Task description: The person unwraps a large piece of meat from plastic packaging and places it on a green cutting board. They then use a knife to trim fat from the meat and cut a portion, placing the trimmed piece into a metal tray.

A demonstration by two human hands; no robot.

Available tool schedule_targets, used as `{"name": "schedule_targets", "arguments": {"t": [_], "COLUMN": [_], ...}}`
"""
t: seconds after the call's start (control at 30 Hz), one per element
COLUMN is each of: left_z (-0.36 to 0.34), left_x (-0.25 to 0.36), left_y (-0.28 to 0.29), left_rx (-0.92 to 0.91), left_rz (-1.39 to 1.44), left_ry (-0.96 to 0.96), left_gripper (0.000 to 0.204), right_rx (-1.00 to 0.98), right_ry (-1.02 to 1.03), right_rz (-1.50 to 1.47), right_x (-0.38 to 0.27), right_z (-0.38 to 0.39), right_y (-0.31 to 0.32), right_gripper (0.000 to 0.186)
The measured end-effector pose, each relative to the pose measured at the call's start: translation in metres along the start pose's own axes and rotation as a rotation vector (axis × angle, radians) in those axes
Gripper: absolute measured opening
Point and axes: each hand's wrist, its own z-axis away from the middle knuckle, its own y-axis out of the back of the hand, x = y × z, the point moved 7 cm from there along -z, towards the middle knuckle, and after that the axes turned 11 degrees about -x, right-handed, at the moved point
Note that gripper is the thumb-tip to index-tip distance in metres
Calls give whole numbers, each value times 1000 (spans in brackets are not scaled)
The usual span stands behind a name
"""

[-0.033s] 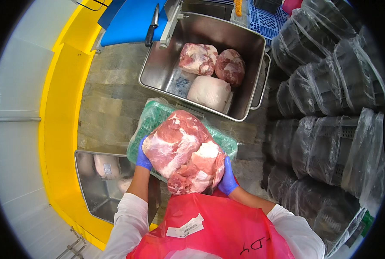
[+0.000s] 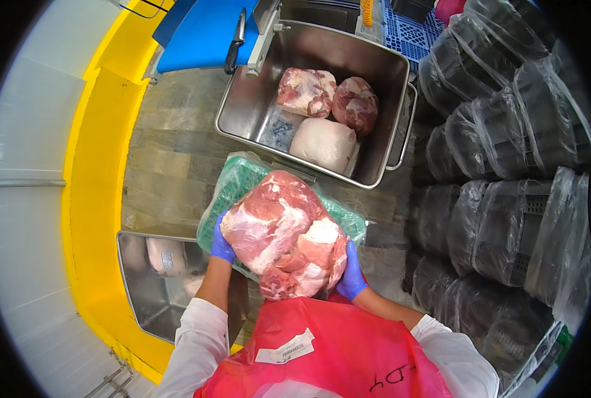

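A large piece of raw meat [image 2: 285, 229], red with white fat, is held up in front of my red apron. My left hand [image 2: 222, 239], in a blue glove, grips its left side. At the lower right edge of the same piece, my right hand [image 2: 352, 273], also gloved in blue, grips it. The fingers of both hands are partly hidden by the meat. Below it is a green plastic crate [image 2: 232, 179] covered with clear film.
Ahead, a deep steel tub [image 2: 242, 113] holds three pieces of meat. A knife [image 2: 236, 43] lies on a blue board [image 2: 196, 40] at its left corner. Another steel tub [image 2: 153, 312] with meat stands at lower left. Film-wrapped dark crates [image 2: 488, 225] are stacked on the right beside me.
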Motion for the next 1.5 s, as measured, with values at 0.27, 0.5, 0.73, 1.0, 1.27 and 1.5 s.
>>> {"name": "schedule_targets", "arguments": {"t": [0.27,0.5,0.73,1.0,1.27,1.5], "left_z": [23,6,-84,-6,316,536], "left_x": [-3,12,69,51,-71,-189], "left_y": [-41,-151,-217,-141,5,86], "left_rx": [15,40,-191,299,920,1263], "left_rz": [359,391,246,-262,-1379,-1087], "left_ry": [96,54,24,-82,141,684], "left_gripper": [45,57,86,88,77,82], "right_rx": [12,-137,-108,-627,-472,157], "right_ry": [-23,63,187,-413,-658,-476], "right_rz": [58,85,382,582,845,1019], "right_x": [-39,-139,-251,-105,-71,-168], "right_z": [-10,-19,-99,-101,-52,30], "right_y": [-1,-70,-135,-190,-63,120], "right_gripper": [72,66,77,72,55,38]}}
